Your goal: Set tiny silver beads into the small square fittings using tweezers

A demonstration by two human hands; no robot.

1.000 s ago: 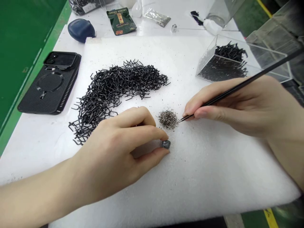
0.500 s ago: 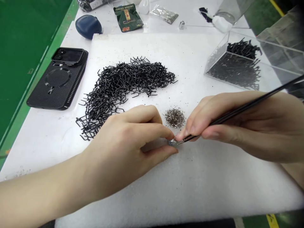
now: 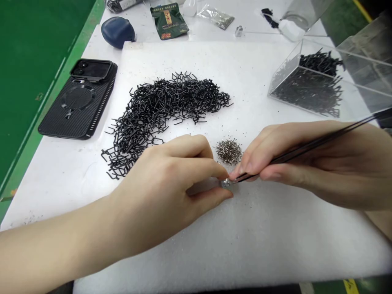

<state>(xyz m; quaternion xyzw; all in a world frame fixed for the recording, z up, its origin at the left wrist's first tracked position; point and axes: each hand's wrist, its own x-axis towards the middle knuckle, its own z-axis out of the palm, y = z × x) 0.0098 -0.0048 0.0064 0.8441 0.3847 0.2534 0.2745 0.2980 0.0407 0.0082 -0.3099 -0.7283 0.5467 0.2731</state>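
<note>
Between thumb and forefinger, my left hand (image 3: pixel 171 188) holds a small silvery metal piece (image 3: pixel 226 183) on the white foam sheet (image 3: pixel 245 241). My right hand (image 3: pixel 300 163) is closed around black tweezers (image 3: pixel 318 143), whose tips meet the metal piece; anything between the tips is too small to tell. Just beyond the fingertips lies a small pile of tiny brownish metallic bits (image 3: pixel 229 152). A large curved heap of bent black pieces (image 3: pixel 165 102) spreads behind my left hand.
A black phone (image 3: pixel 79 98) lies at the left. Clear box with black pieces (image 3: pixel 321 65) stands at the right. Along the back are a blue rounded object (image 3: pixel 118 32), a green packet (image 3: pixel 169 22), a clear bag (image 3: pixel 216 17), a small metal part (image 3: pixel 238 31) and a jar (image 3: pixel 306 14).
The whole view has shifted slightly, so things appear a little further right. The tweezers' rear arms now show apart. Both hands keep their hold.
</note>
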